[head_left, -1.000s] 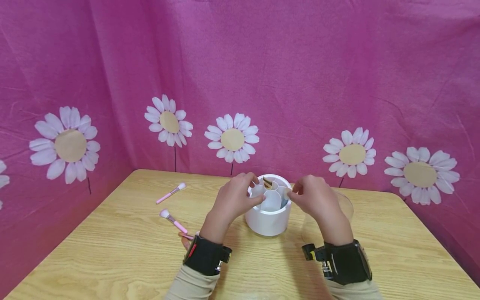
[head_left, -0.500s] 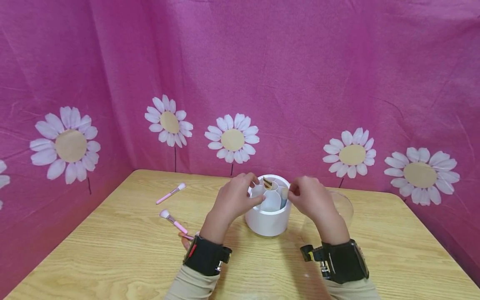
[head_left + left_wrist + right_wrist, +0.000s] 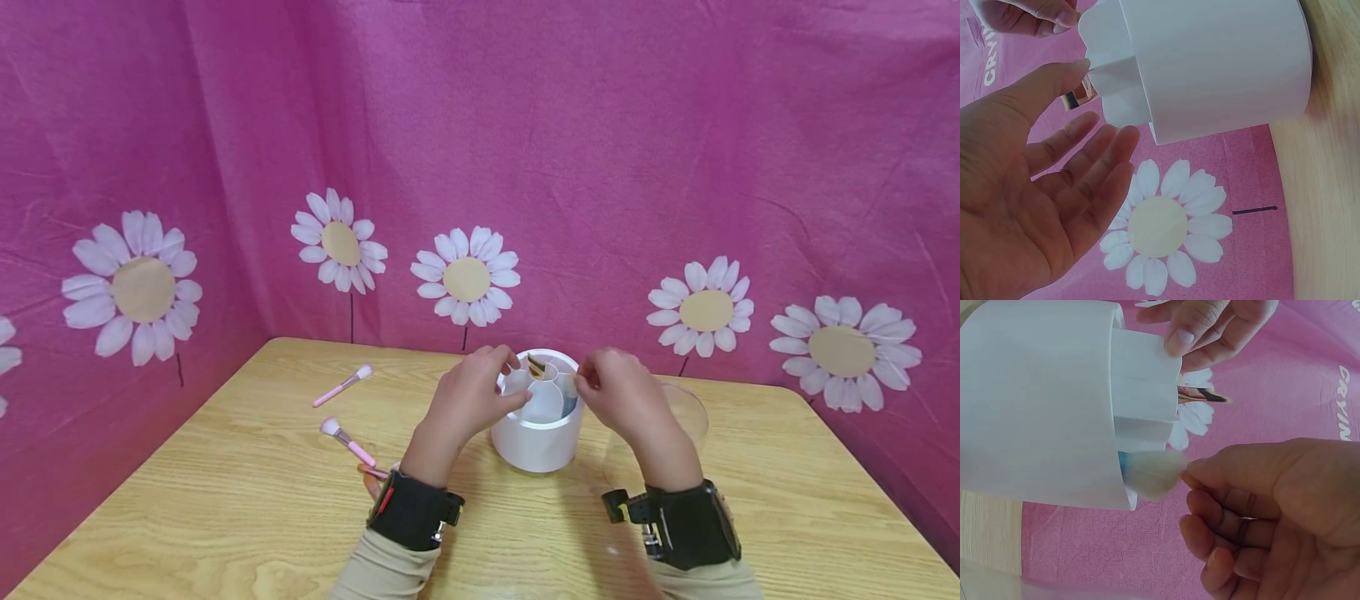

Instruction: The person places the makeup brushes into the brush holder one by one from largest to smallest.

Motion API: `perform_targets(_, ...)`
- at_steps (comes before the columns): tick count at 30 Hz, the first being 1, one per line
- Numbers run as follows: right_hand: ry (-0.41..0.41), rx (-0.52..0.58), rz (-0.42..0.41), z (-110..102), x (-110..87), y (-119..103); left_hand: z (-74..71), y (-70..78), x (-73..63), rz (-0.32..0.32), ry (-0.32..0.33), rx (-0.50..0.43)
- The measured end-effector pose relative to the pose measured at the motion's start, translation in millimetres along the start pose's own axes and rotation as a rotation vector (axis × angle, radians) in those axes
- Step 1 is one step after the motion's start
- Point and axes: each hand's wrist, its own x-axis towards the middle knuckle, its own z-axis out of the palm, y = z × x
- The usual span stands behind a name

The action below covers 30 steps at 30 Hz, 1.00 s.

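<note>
A round white brush holder (image 3: pixel 536 446) with inner dividers stands on the table between both hands. My left hand (image 3: pixel 468 400) is at its left side, the fingers loosely bent and the thumb touching a divider's upper edge (image 3: pixel 1107 37). At the right side, my right hand (image 3: pixel 628 400) pinches the pale bristle tip of a makeup brush (image 3: pixel 1155 474) between thumb and index finger. That brush stands in a right-hand compartment; its blue lower part is mostly hidden by the holder wall. A dark-tipped brush (image 3: pixel 536 367) pokes up from the middle compartment.
Pink-handled makeup brushes lie on the left, one farther back (image 3: pixel 342 386) and one nearer (image 3: pixel 347 442). More brushes (image 3: pixel 372 473) are partly hidden behind the left wrist. A clear round cover (image 3: pixel 693 417) stands behind the right forearm. A pink flowered cloth (image 3: pixel 585 167) hangs behind the table.
Within its compartment, the pale-bristled brush has shifted slightly since half a second ago, and less of it shows in the head view. The right hand has moved only a little; the left stays put.
</note>
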Motion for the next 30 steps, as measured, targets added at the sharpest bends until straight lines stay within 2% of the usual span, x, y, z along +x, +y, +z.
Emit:
perform_targets(9,0.061,-0.007,0.015,-5,-2.2,1,0.7,0.2,-0.1,-0.007,-0.003,-0.004)
perform_targets(16,-0.005,-0.058,0.039,-1,-3.3,5,0.7,1.4,-0.5,-0.013,-0.007,-0.004)
perform_targets(23,0.010,-0.045,0.052,8,1.3,3,0.4,1.2,-0.1,-0.008,-0.007,0.007)
perform_targets(30,0.012,-0.037,0.015,11,1.0,0,0.3,1.3,-0.8,-0.002,-0.004,0.007)
